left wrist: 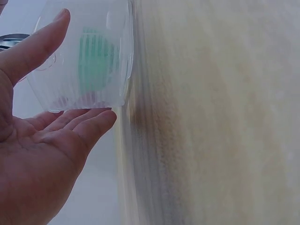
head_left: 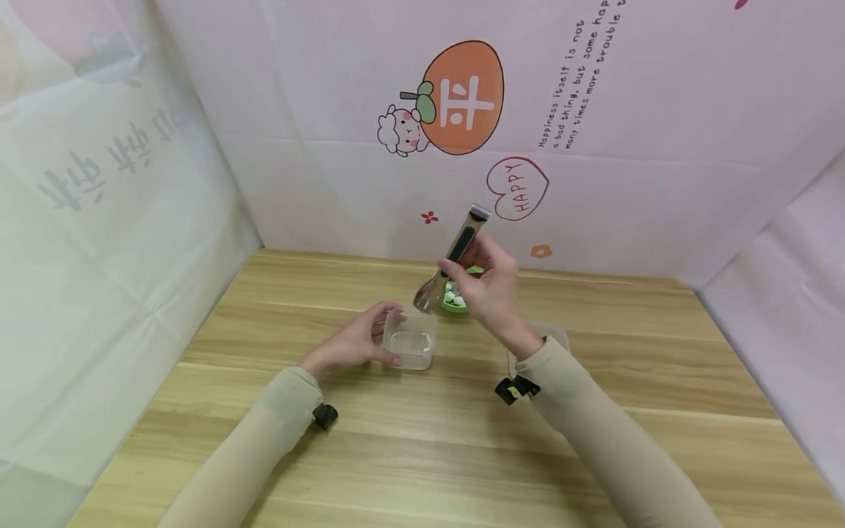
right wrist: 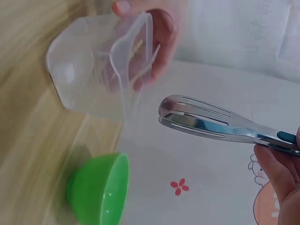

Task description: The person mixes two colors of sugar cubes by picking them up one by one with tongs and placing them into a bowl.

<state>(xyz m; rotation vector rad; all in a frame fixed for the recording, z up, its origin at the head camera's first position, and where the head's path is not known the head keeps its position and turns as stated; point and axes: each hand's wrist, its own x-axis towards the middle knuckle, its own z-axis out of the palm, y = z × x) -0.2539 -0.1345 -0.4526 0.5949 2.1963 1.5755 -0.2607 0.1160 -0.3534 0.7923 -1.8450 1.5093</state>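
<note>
A pair of metal tongs (head_left: 460,246) with dark grip panels is pinched between the thumb and fingers of my right hand (head_left: 485,282). In the right wrist view the slotted tong tips (right wrist: 194,117) lie close together, with nothing visible between them. My left hand (head_left: 359,339) holds a clear plastic container (head_left: 411,352), thumb on the near side and fingers at the far side. A small white thing (right wrist: 68,72) shows near the container's bottom. The green bowl (right wrist: 98,187) stands just beyond the container; white balls (head_left: 454,297) lie in it, partly hidden by my right hand.
Another clear container (head_left: 557,336) stands beneath my right wrist, mostly covered by it. A printed white cloth (head_left: 330,183) rises along the back edge of the wooden table (head_left: 422,455) and at both sides.
</note>
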